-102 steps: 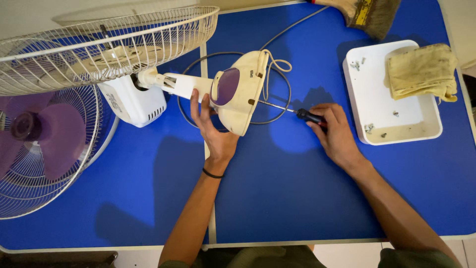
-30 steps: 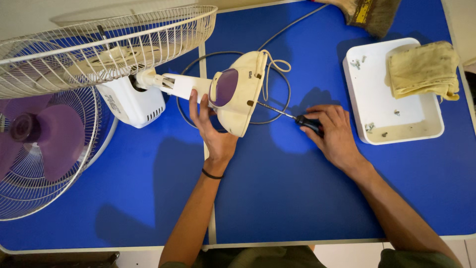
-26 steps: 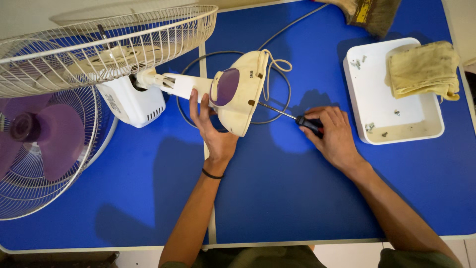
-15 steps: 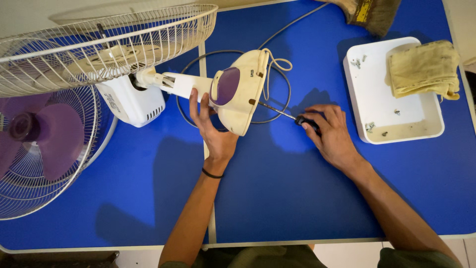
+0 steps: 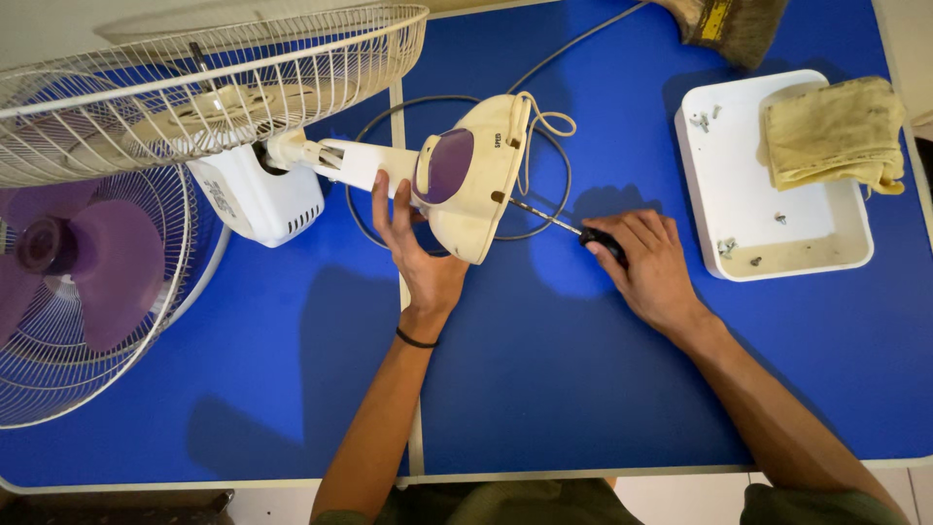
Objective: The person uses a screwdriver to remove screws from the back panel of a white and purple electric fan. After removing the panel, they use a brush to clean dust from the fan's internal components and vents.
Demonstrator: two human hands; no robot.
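**Fan base held and screwdriver set to its edge**

Head view: the cream fan base (image 5: 476, 190) is lain on its side on the blue table (image 5: 544, 389), steadied by the left hand (image 5: 413, 253), whose fingers are spread open against its underside. A screwdriver (image 5: 569, 226) is gripped in the closed right hand (image 5: 646, 267), its tip at the base's edge. A white tray (image 5: 748, 262) with 1 folded cloth (image 5: 831, 131) is placed nearby.

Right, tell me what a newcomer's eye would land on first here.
The cream fan base with its purple panel, lying on its side mid-table: the left hand steadies it while the right hand drives a screwdriver into its underside. At far left lie the purple fan blades behind a white wire guard. At right sits a white tray holding loose screws and a folded yellow cloth.
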